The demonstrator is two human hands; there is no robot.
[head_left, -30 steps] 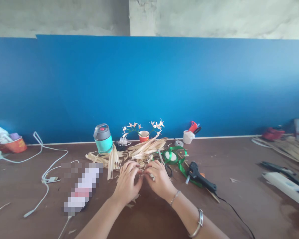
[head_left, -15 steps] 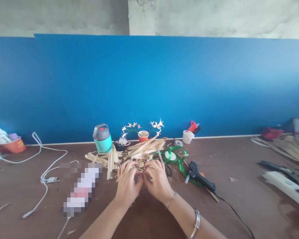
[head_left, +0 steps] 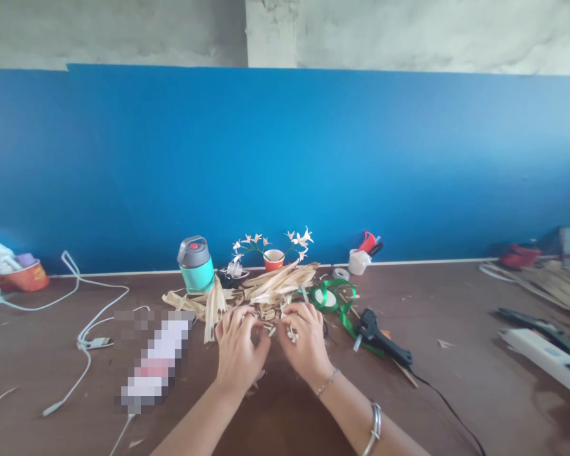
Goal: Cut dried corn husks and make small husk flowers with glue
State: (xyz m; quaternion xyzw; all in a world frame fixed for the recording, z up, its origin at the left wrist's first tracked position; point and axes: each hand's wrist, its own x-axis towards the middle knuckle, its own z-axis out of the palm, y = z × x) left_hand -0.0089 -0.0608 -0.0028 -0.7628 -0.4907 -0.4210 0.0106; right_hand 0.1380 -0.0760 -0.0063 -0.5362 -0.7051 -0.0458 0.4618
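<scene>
Both hands rest on the tabletop point(head_left: 456, 392) near its middle, at the near edge of a pile of dry husks point(head_left: 270, 288): the left hand point(head_left: 237, 348) has its fingers curled over loose strips, and the right hand point(head_left: 306, 342) is pinched shut on a small pale husk piece point(head_left: 292, 334). Just right of the right hand lie green ribbon point(head_left: 332, 296) and a black glue gun point(head_left: 377, 334), while a teal bottle point(head_left: 196, 265) and a small flower cup point(head_left: 273, 258) stand behind the pile toward the far edge.
</scene>
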